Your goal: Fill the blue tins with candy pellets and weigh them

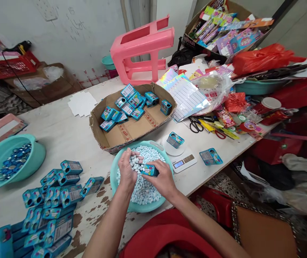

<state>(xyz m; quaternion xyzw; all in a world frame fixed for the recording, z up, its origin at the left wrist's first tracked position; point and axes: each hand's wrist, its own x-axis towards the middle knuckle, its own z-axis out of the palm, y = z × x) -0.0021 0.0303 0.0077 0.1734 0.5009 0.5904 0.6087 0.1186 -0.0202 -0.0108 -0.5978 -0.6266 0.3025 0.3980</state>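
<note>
My left hand (127,171) is cupped around a small heap of pale blue-white pellets (135,163). Pinched in my right hand (163,180) is a small blue printed box (148,170), tilted with one end toward those pellets. Both hands are over a turquoise basin (113,179) filled with loose pellets of the same kind (145,195). Just right of the basin, another blue box (175,140) rests on a digital kitchen scale (184,163) with a lit display. A further blue box (211,157) lies on the table beside the scale.
Behind the basin, a cut-down cardboard carton (140,130) holds several blue boxes. More boxes (56,200) are stacked at the left, near a turquoise bowl (39,152) of shiny blue pieces. Scissors (195,125), holographic sheets (183,96) and a pink stool (142,46) are farther back.
</note>
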